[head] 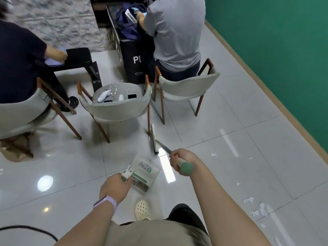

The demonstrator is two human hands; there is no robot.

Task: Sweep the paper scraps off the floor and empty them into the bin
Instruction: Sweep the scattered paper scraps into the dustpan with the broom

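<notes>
The dustpan hangs near centre from the left hand, with the broom head on the floor just beyond it, its handle running back to the right hand. Paper scraps lie scattered to the right, near the wall. Farther off, three chairs stand in a row; the middle chair carries small items, possibly phones, and the outer two hold seated people.

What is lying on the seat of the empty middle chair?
On the middle chair seat: a beaded bracelet, a white handheld device, two dark phones; the backrest hides the seat's near edge.
</notes>
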